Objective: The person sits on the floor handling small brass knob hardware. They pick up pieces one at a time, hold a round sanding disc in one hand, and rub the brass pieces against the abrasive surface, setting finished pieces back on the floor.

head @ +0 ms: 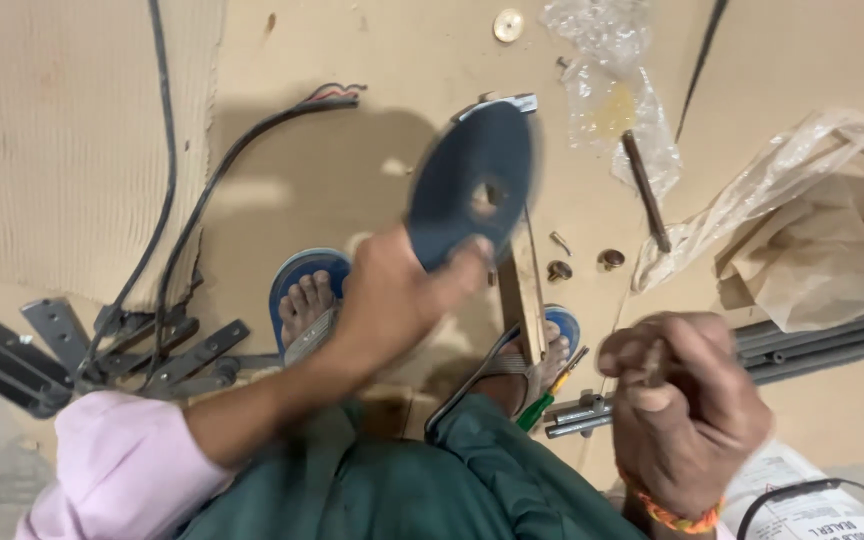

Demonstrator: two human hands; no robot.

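Left hand (392,300), frame centre: gripping dark blue-grey round abrasive disc (472,185) by lower edge — disc raised, blurred, above wooden strip (522,290). Right hand (687,410), lower right: closed around small object — kind unclear. Brass fittings (582,265) on board beside.

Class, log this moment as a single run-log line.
left hand: holds dark round disc | right hand: closed on a small part, unclear | wooden strip upright between feet
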